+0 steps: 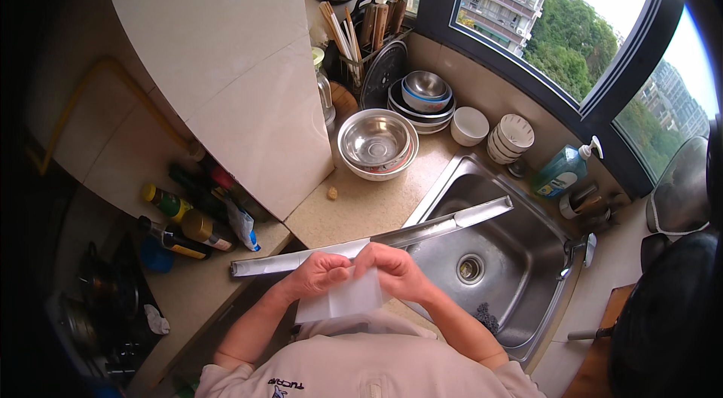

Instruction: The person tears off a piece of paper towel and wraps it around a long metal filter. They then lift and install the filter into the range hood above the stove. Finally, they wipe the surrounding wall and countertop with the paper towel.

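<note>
Both hands meet in front of my chest at a thin white sheet [344,302], perhaps paper or tissue, which hangs below the fingers. My left hand [322,274] pinches its upper left part, and my right hand [392,271] pinches it near the top right. Just beyond the hands, a long narrow metal channel strip [480,211] lies slanted from the left counter across to the sink. White paper-like pieces line parts of it. Its middle is partly hidden by my fingers.
The stainless steel sink [508,262] is at right, with a dark scourer [486,318] inside. Stacked bowls [377,144], small white bowls [470,126] and a soap pump bottle [562,169] stand behind. Sauce bottles [206,231] crowd the left counter. A dark pan [661,307] is at far right.
</note>
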The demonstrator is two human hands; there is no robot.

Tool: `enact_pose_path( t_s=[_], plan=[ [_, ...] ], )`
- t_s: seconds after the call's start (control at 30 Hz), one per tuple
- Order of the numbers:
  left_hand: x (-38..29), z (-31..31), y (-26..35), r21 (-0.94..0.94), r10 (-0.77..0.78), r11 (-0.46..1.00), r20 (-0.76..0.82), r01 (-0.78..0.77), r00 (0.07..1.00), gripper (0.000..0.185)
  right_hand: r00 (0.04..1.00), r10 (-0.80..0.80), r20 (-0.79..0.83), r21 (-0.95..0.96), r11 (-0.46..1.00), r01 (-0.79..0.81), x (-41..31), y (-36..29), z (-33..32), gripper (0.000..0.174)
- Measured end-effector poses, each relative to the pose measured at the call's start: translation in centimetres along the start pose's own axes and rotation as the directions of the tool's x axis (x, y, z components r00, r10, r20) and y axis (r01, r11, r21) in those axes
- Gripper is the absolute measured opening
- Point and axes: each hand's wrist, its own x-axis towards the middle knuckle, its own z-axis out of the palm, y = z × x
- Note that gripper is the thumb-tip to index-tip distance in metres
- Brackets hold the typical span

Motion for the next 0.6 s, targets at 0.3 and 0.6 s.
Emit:
enact_pose_path(
  t_s=[0.3,0.6],
  plan=[
    [1.5,1.7,0.2,-0.003,-0.036,0.999,-0.363,0.037,0.931,0.031,0.791,0.539,-0.290,0.488,0.794,-0.362,-2.5,1.2,-1.0,0.030],
    [2.2,2.6,-1.1,0.269,0.140,0.963,-0.577,0.025,0.805,0.037,0.836,0.322,-0.444,0.382,0.912,-0.149,-2.8,1.7,1.3,0.042]
  ],
)
